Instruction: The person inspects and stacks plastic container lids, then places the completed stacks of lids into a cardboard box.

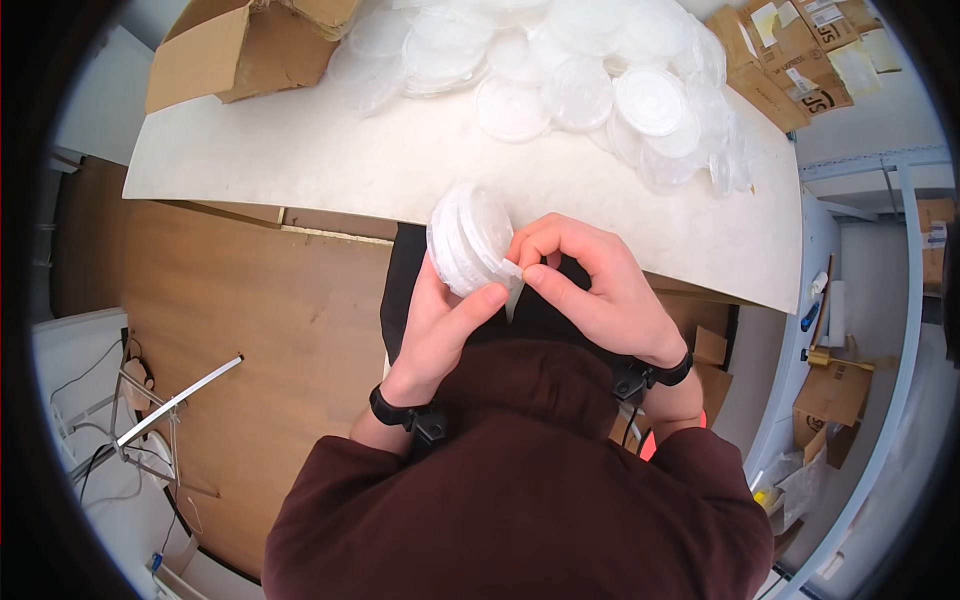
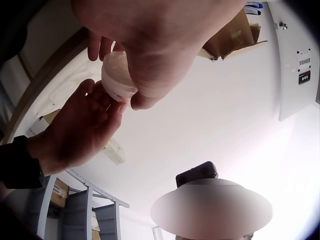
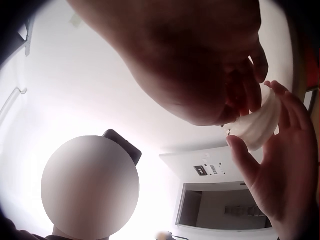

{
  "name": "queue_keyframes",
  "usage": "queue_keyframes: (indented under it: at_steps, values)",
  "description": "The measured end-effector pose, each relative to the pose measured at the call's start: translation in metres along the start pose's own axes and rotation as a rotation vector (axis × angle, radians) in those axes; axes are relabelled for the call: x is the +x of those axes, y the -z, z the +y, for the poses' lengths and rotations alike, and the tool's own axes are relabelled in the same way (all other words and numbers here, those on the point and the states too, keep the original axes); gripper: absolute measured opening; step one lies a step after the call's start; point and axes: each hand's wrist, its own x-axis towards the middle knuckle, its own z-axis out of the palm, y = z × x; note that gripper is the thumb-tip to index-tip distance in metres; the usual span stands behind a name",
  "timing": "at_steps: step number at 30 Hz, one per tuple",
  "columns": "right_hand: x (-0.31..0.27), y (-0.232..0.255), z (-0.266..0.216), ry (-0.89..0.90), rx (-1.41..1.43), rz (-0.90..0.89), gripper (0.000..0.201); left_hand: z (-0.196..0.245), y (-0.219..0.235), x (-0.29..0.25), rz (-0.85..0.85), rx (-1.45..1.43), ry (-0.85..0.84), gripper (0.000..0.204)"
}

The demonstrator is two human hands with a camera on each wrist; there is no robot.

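Note:
A short stack of round, translucent white plastic lids is held up in front of the table's near edge. My left hand grips it from below and the left, thumb on the near side. At the right rim of the stack, my right hand pinches a thin whitish strip between thumb and forefinger. In the left wrist view the stack is partly hidden behind the left hand. The right wrist view shows the lids' layered edges between both hands.
Many more translucent lids lie heaped along the back of the white table. An open cardboard box stands back left, more cartons back right. A metal-framed stand is on the floor at left.

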Motion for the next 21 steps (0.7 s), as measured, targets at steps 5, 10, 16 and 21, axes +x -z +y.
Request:
queue_keyframes:
  at_steps: [5, 10, 16, 21]
  values:
    - [0.005, 0.001, -0.011, -0.062, -0.045, -0.034, 0.002, -0.003, 0.001, -0.001, 0.05, 0.008, -0.02, 0.087]
    - [0.009, 0.0, -0.016, -0.044, -0.073, -0.035, 0.001, -0.006, 0.008, -0.001, 0.032, 0.025, -0.052, 0.088]
    - [0.009, -0.005, -0.016, -0.02, -0.041, -0.018, 0.003, -0.003, 0.011, -0.002, 0.022, 0.081, -0.067, 0.091]
    - [0.005, -0.008, -0.013, 0.016, -0.049, 0.042, 0.003, 0.0, 0.009, -0.001, 0.002, 0.065, -0.072, 0.092]
